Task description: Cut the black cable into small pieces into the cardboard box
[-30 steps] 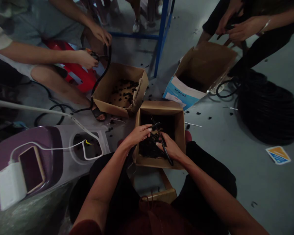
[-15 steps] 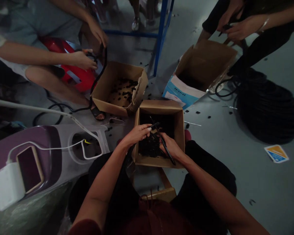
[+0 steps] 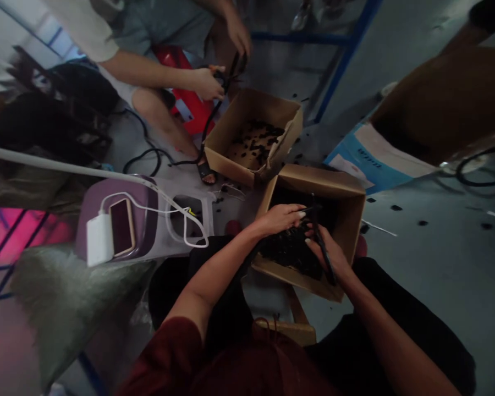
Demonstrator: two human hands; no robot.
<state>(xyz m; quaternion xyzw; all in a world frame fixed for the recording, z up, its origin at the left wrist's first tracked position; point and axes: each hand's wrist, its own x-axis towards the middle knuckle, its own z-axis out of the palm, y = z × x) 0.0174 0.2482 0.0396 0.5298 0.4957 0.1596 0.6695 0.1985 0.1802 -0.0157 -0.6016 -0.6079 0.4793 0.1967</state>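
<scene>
Between my knees stands an open cardboard box (image 3: 355, 212) with many small black pieces in it. Over its left part my left hand (image 3: 281, 219) pinches the end of a black strip (image 3: 312, 209); more of that strip is hard to follow in the dark. My right hand (image 3: 330, 250), over the box's right side, is wrapped round a dark, slim scissor-like tool (image 3: 322, 247), whose tip points up and meets the black strip near my left fingertips.
Ahead is a second cardboard box (image 3: 226, 165) with black bits; beside it a person's hand (image 3: 209, 83) holds scissors. A blue-white box (image 3: 375, 159) stands right. A phone (image 3: 122, 226) and white power bank (image 3: 99, 240) lie on a purple stool (image 3: 93, 203) at left.
The view has turned left, so the boxes and stool appear further right. My hands keep their holds over the box. The other person's two hands have come closer together at the black cord.
</scene>
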